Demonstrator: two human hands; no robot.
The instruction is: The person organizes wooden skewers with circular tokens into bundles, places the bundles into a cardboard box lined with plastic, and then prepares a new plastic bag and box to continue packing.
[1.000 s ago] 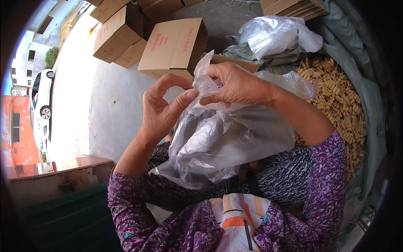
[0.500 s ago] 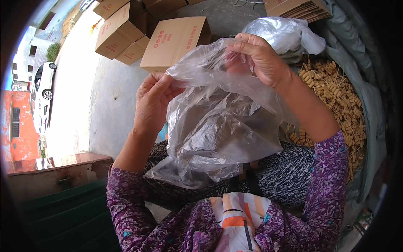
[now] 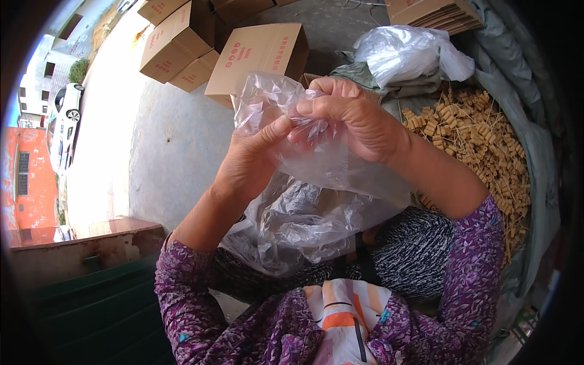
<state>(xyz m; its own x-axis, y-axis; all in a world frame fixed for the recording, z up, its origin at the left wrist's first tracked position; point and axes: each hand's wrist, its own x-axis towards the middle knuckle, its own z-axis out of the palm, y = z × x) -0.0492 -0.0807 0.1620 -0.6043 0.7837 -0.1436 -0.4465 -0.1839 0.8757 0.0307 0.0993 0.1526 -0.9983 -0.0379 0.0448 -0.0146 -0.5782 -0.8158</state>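
Note:
A large clear plastic bag (image 3: 328,207) hangs from both hands and drapes down over my lap. My left hand (image 3: 252,155) is closed on the gathered upper part of the bag, its thumb pointing up along the film. Close beside it, my right hand (image 3: 359,118) pinches the same bunched plastic between thumb and curled fingers. Above the two thumbs, a crumpled flap of the bag sticks up. Some fingers of the left hand are hidden behind the film.
Cardboard boxes (image 3: 258,55) stand ahead and to the left. Flattened cartons (image 3: 432,13) are stacked at the far right. A bundle of clear plastic (image 3: 407,55) lies below them. A heap of small tan ridged pieces on sticks (image 3: 480,146) fills a grey-green sheet (image 3: 544,176) at right.
My hands have come closer together, the left moving right and the right moving left and down. The bag's upper edge, stretched between them before, is now bunched up.

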